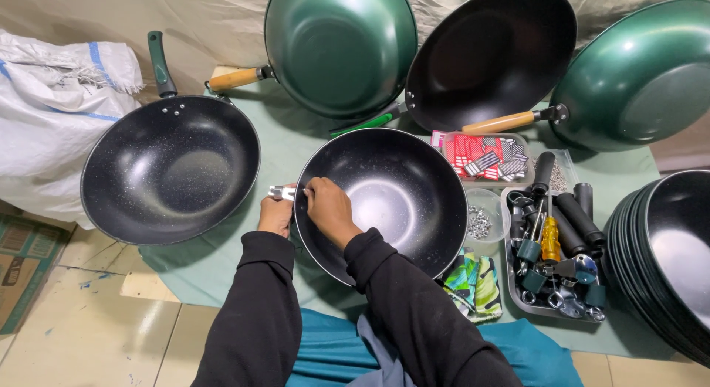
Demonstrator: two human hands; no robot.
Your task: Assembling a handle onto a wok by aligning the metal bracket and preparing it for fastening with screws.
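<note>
A black wok without a handle [399, 195] lies in front of me on a green cloth [214, 261]. My left hand [276, 213] holds a small silver metal bracket [281, 192] against the outside of the wok's left rim. Just inside that same rim, my right hand [329, 208] has its fingers pinched at the spot facing the bracket. Whether the right fingers hold a small part is hidden. Both arms wear black sleeves.
A finished wok with a green handle [170, 165] lies at left. Three woks [340, 47] lean on the back wall. A stack of black woks [665, 254] stands at right. A metal tray of handles and a screwdriver [551, 239], a screw cup [481, 221] and a white sack [52, 113] surround me.
</note>
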